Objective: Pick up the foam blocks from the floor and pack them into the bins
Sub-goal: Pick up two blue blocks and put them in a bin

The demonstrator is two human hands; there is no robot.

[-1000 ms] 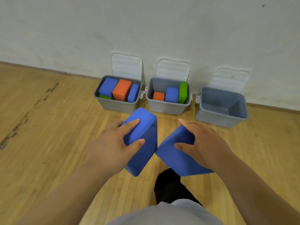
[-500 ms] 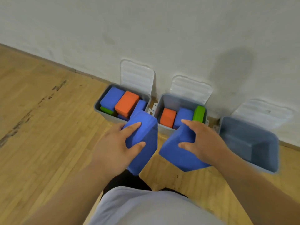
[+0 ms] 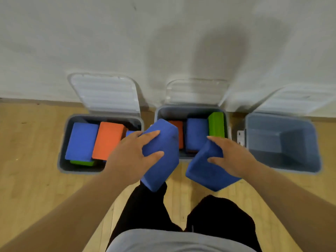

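Nothing here can be read from where I stand: the blocks (image 3: 160, 157), the bins (image 3: 283, 142), their lids (image 3: 105, 93) and the wall (image 3: 163, 33) show no legible word, label, brand or number.

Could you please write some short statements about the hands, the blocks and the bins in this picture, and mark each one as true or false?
1. The left hand grips the left blue block and the right hand grips the right blue block. True.
2. The right bin holds two orange blocks. False: no block shows in it.
3. A green block stands at the right side of the middle bin. True.
4. Every bin is closed. False: the three lids stand open by the wall.
5. The left bin contains an orange block. True.
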